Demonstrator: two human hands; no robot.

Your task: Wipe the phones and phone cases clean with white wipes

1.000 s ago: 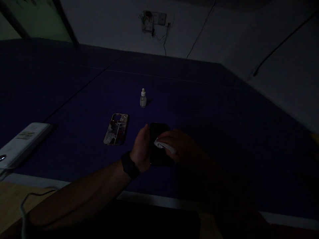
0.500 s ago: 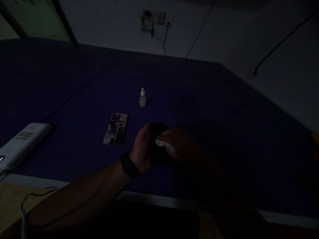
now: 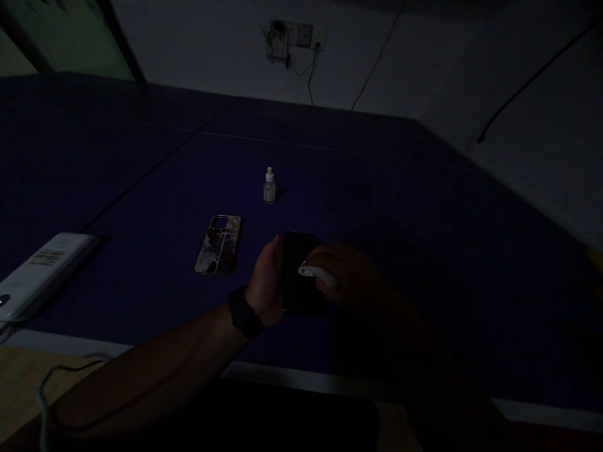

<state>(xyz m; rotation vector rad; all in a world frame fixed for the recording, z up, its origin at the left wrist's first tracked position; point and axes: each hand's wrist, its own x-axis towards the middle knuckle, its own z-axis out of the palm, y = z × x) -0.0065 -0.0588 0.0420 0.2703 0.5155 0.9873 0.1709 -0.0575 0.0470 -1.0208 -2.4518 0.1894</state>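
My left hand point(image 3: 267, 282), with a black wristband on its wrist, grips the left edge of a black smartphone point(image 3: 296, 295) lying on the dark blue mat. My right hand point(image 3: 351, 276) is over the phone's screen and pinches a small white cloth point(image 3: 316, 274) against it. Left of the phone lies a phone case point(image 3: 218, 245) with a colourful printed back. Farther up stands a small white-capped dropper bottle point(image 3: 269, 187), upright and apart from both hands.
A white flat box point(image 3: 44, 273) lies at the mat's left edge. The dark blue mat point(image 3: 377, 188) covers the table. A wooden surface point(image 3: 28, 383) with a pale cable shows at lower left. Wall sockets point(image 3: 292, 37) with cables are behind.
My right hand and the white cloth have shifted slightly to the right across the phone's screen. The left hand, phone, case and bottle stay in place.
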